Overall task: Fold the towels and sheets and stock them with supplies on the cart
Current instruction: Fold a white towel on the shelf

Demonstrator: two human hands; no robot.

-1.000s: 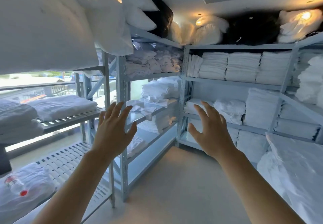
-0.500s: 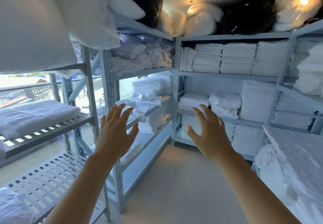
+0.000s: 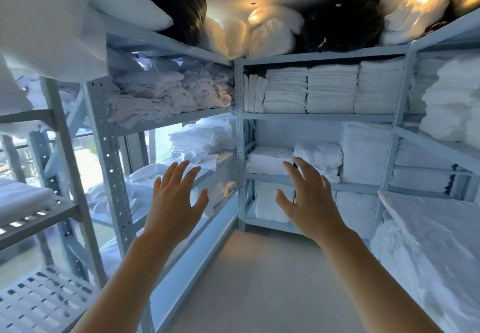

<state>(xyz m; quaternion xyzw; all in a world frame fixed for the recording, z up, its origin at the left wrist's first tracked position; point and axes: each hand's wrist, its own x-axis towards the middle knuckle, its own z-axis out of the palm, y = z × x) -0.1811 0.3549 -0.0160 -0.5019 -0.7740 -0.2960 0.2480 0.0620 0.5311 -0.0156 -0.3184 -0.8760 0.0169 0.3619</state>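
Observation:
I stand in a linen room lined with grey metal shelving. My left hand point(image 3: 174, 200) and my right hand point(image 3: 309, 203) are raised in front of me, fingers spread, holding nothing. Beyond my right hand, folded white towels point(image 3: 270, 160) and a rumpled white bundle point(image 3: 320, 155) lie on the back rack's middle shelf point(image 3: 285, 177). Neat stacks of folded white towels point(image 3: 332, 88) fill the shelf above. Looser folded sheets point(image 3: 166, 94) sit on the left rack. No cart is in view.
Pillows and black and clear bags point(image 3: 342, 23) crowd the top shelves. A slatted shelf point(image 3: 39, 304) sits low on the left. White bedding point(image 3: 441, 244) is piled on the right. A strip of pale floor point(image 3: 259, 280) runs between the racks.
The view has moved forward and turned right toward the back corner rack. Both hands stay raised and spread, now closer to the middle shelf; the right hand overlaps the towels there.

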